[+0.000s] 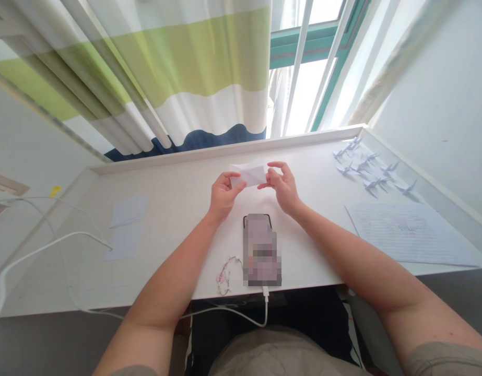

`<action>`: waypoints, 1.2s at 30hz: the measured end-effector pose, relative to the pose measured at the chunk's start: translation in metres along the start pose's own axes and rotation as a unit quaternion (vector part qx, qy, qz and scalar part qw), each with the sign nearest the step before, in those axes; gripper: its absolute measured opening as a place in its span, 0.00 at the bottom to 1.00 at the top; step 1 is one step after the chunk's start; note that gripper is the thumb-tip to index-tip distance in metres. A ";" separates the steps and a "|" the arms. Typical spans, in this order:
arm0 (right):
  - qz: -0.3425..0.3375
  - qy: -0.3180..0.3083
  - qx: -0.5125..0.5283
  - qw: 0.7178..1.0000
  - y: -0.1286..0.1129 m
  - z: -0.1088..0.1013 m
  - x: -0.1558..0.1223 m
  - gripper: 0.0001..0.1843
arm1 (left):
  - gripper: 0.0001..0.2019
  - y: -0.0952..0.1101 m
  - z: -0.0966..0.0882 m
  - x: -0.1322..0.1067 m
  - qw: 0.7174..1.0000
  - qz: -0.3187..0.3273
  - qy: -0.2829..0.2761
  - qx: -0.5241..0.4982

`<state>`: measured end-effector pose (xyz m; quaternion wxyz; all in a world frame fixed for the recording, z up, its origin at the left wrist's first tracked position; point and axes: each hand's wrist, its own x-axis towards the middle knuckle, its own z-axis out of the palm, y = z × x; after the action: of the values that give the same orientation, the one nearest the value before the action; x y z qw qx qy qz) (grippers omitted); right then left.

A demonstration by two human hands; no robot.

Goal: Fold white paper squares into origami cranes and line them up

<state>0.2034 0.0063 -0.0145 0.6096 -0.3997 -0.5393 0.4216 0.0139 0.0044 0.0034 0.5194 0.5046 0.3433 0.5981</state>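
Note:
Both of my hands hold a small folded white paper point(248, 174) above the middle of the white desk point(178, 209). My left hand point(223, 196) pinches the paper's left end with thumb and fingers closed. The paper's right end is pinched between the fingertips of my right hand point(283, 186). Just below my hands a phone point(260, 250) lies flat on the desk, with a white cable point(241, 313) plugged into its near end.
Several folded paper cranes point(366, 169) sit at the back right. A written sheet point(409, 232) lies at the right. Two blank paper squares point(127, 227) lie at the left, with white cables point(48, 240) beyond. A small pink bracelet point(225, 274) rests near the front edge. Curtains point(166, 78) hang behind.

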 end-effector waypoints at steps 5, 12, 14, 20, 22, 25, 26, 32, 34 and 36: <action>0.055 -0.010 0.093 0.994 -0.008 0.010 -0.005 0.40 | 0.20 0.001 0.000 -0.001 1.000 -0.016 -0.017 -0.009; 0.064 -0.027 0.120 0.990 -0.006 0.010 -0.006 0.32 | 0.25 -0.002 -0.001 -0.003 0.995 -0.072 -0.059 -0.020; 0.064 -0.029 0.126 0.990 -0.007 0.011 -0.006 0.31 | 0.26 -0.004 0.001 -0.003 0.998 -0.051 -0.037 0.014; 0.067 -0.021 0.131 0.989 -0.007 0.007 -0.004 0.25 | 0.24 -0.001 -0.001 0.001 0.999 -0.050 0.004 -0.007; 0.068 -0.024 0.117 0.990 -0.006 0.003 -0.001 0.22 | 0.24 0.002 -0.004 0.002 0.998 -0.061 0.004 -0.023; 0.059 -0.025 0.090 0.994 -0.006 -0.001 0.001 0.19 | 0.26 0.005 -0.006 0.002 0.997 -0.070 -0.016 -0.026; 0.054 -0.024 0.082 0.995 -0.006 -0.002 0.001 0.19 | 0.27 0.005 -0.006 0.002 0.997 -0.073 -0.025 -0.023; 0.043 -0.043 0.080 0.995 -0.008 0.000 -0.001 0.20 | 0.25 0.000 -0.005 0.001 0.997 -0.066 -0.041 -0.016; 0.042 -0.051 0.081 0.995 -0.008 0.000 -0.001 0.24 | 0.23 -0.003 -0.006 0.002 0.998 -0.059 -0.023 -0.013; 0.041 -0.056 0.076 0.995 -0.008 -0.002 0.000 0.25 | 0.22 -0.004 -0.007 0.003 0.998 -0.061 -0.015 -0.009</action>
<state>0.2056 0.0033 -0.0070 0.5892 -0.3504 -0.5218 0.5077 0.0085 0.0086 -0.0017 0.5644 0.4869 0.3602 0.5610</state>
